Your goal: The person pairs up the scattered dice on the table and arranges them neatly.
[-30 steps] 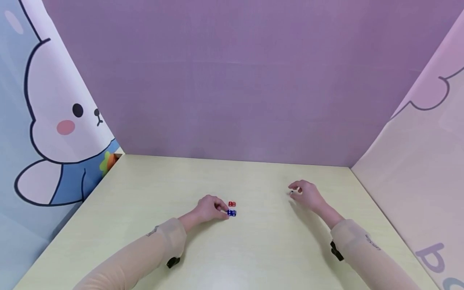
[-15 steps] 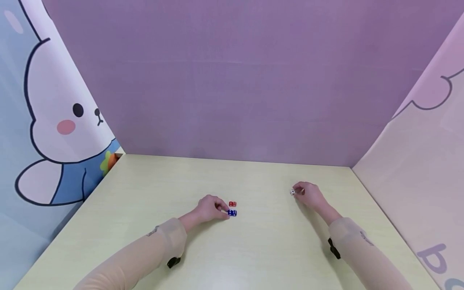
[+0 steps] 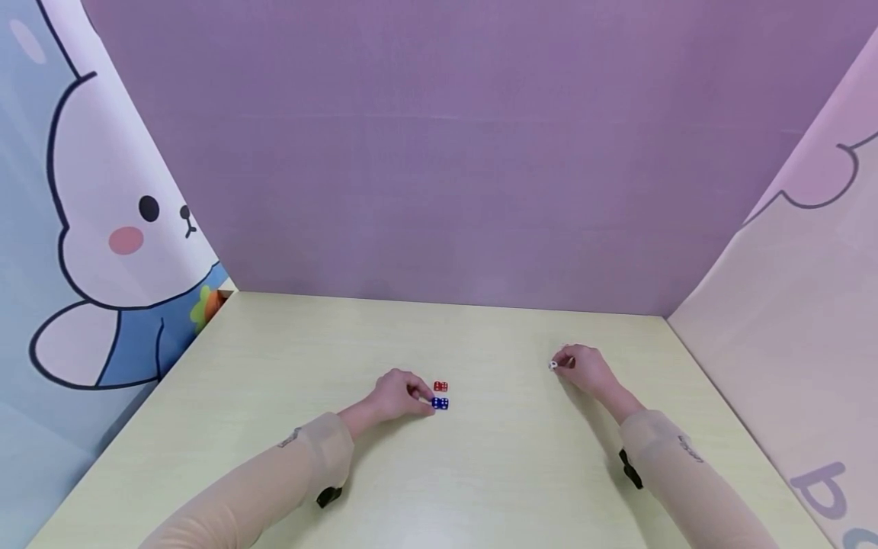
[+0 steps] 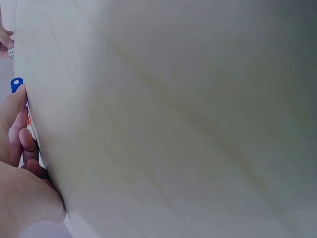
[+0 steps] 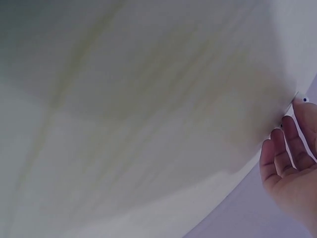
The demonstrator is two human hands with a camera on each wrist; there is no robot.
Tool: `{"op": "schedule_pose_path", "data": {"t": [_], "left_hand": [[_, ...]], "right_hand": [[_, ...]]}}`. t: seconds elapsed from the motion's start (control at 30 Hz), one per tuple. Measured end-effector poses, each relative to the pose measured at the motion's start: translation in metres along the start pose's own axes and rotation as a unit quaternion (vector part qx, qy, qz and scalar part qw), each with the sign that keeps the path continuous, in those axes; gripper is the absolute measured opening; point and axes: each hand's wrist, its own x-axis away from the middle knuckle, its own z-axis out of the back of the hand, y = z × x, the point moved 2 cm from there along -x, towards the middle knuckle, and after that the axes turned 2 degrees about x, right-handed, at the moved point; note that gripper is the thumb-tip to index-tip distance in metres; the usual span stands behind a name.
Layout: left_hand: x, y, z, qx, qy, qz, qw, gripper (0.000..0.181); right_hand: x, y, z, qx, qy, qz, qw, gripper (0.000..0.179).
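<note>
My left hand [image 3: 399, 395] pinches the pair of blue dice [image 3: 440, 403] at their left end, thumb on the near side and index finger on the far side. Just beyond them a pair of red dice [image 3: 440, 386] sits side by side on the table. In the left wrist view the thumb lies against a blue die [image 4: 16, 82], and a sliver of red shows behind the fingers. Farther right, my right hand [image 3: 583, 369] holds a small white die [image 3: 552, 366] with black pips at its fingertips. The right wrist view shows that white die [image 5: 305, 99] partly hidden by the thumb.
The pale wood-look table [image 3: 480, 473] stretches under both arms. A purple panel [image 3: 439, 152] rises at its back edge. Printed cloths stand at the sides, with a cartoon rabbit [image 3: 123, 191] on the left one.
My right fingers have closed on the white die and turned it a little, with the hand moving slightly down. The left hand and the coloured dice have stayed in place.
</note>
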Motion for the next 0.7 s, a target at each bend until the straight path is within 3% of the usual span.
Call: {"op": "schedule_pose_path", "data": {"t": [0.7], "left_hand": [[0.0,0.0,-0.001,-0.003,0.005,-0.004,1.0,0.019]], "right_hand": [[0.014,-0.017,-0.01,-0.022,-0.019,0.031,0.9991,0.009]]}}
